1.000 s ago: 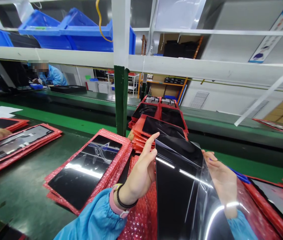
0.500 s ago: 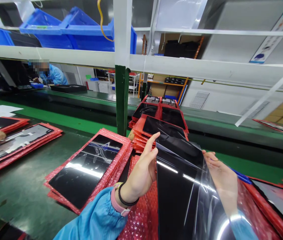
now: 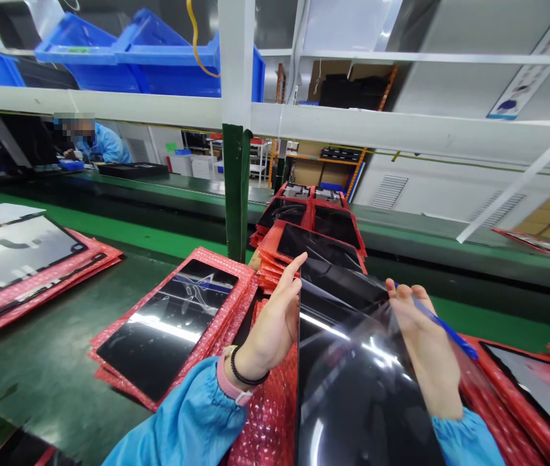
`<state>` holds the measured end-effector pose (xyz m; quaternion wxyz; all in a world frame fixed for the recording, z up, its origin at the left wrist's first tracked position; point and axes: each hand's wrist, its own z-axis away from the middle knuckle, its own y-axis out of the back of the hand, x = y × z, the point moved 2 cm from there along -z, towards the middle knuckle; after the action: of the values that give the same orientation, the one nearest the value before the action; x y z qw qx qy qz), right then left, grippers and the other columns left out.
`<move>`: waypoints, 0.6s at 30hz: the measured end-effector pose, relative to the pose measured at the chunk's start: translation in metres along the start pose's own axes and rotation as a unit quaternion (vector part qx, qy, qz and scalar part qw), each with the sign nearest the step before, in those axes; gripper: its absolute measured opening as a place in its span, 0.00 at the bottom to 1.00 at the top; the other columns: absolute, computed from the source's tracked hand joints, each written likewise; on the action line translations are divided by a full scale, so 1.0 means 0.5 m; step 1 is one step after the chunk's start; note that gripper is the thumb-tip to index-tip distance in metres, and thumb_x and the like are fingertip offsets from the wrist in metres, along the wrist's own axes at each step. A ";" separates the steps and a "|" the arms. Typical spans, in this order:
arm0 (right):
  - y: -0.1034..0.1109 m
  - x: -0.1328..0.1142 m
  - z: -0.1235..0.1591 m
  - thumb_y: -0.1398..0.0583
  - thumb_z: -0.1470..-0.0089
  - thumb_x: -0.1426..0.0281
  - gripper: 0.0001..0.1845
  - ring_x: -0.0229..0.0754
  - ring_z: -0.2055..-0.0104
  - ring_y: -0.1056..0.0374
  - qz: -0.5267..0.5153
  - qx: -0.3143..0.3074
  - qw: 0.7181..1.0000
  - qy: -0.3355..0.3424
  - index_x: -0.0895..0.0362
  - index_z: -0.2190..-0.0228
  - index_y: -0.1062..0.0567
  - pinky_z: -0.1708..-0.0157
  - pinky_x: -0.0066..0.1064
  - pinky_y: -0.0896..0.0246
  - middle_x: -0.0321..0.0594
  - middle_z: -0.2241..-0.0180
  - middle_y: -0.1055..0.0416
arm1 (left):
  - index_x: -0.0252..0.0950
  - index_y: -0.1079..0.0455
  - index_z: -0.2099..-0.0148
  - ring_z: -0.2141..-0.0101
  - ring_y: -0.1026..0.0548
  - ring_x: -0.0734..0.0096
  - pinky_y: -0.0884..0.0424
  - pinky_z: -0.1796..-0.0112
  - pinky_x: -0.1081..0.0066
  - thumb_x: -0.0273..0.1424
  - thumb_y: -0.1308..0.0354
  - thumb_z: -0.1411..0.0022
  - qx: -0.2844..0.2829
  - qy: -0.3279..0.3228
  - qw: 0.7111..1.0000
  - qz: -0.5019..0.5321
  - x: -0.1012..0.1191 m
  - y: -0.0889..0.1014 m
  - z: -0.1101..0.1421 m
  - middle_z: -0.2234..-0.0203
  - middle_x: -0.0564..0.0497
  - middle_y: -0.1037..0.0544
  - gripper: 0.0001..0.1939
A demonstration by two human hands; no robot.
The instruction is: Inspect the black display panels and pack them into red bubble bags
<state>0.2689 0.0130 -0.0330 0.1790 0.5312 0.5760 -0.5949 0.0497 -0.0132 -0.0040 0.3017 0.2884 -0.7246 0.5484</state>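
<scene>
A glossy black screen panel [image 3: 352, 388] is held tilted up in front of me between both hands. My left hand [image 3: 277, 323] grips its left edge, with the index finger pointing up past the top corner. My right hand [image 3: 423, 349] is closed at its right edge, and a slim blue pen-like stick [image 3: 450, 333] juts out behind the fingers. Clear film [image 3: 394, 323] covers the panel and sticks out over its right side, partly across my right hand. Red bubble wrap [image 3: 272, 414] lies under the panel.
Left of me, another black panel [image 3: 168, 330] lies on red bubble bags. Stacked panels in red wrap [image 3: 321, 243] stand ahead, beside a green post [image 3: 236, 194]. More wrapped panels lie at far left [image 3: 22, 259] and right [image 3: 537, 382]. A person in blue [image 3: 105, 144] sits across the line.
The clear film has dropped closer to the panel, and my right hand has shifted slightly left. At far left, another person's hand has gone and a silver-backed panel now lies over the stack.
</scene>
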 end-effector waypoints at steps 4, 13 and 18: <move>-0.028 -0.022 0.034 0.36 0.56 0.80 0.20 0.43 0.42 0.34 0.030 0.008 1.000 0.001 0.50 0.62 0.30 0.47 0.41 0.36 0.37 0.49 0.27 | 0.43 0.41 0.34 0.33 0.49 0.67 0.49 0.37 0.69 0.35 0.47 0.33 -0.012 0.018 1.000 0.004 -0.001 0.003 0.006 0.33 0.57 0.44 0.26; 0.022 0.061 0.038 0.31 0.62 0.67 0.18 0.50 0.41 0.35 0.108 -0.007 0.993 -0.050 0.51 0.70 0.33 0.44 0.44 0.40 0.44 0.50 0.24 | 0.43 0.55 0.30 0.51 0.25 0.64 0.29 0.56 0.68 0.46 0.46 0.36 0.069 0.124 0.988 -0.061 -0.033 0.084 0.052 0.47 0.44 0.26 0.38; 0.059 0.155 0.070 0.31 0.63 0.65 0.18 0.54 0.41 0.35 0.114 -0.005 0.990 -0.077 0.51 0.72 0.34 0.40 0.50 0.50 0.43 0.58 0.20 | 0.36 0.31 0.49 0.53 0.28 0.58 0.29 0.58 0.64 0.42 0.38 0.43 0.148 0.118 0.953 -0.236 -0.047 0.217 0.125 0.51 0.42 0.26 0.23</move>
<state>0.2495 0.0052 -0.1204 0.2922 0.5450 0.4988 -0.6073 -0.0236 -0.0464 -0.1024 0.4601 0.4257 -0.5053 0.5931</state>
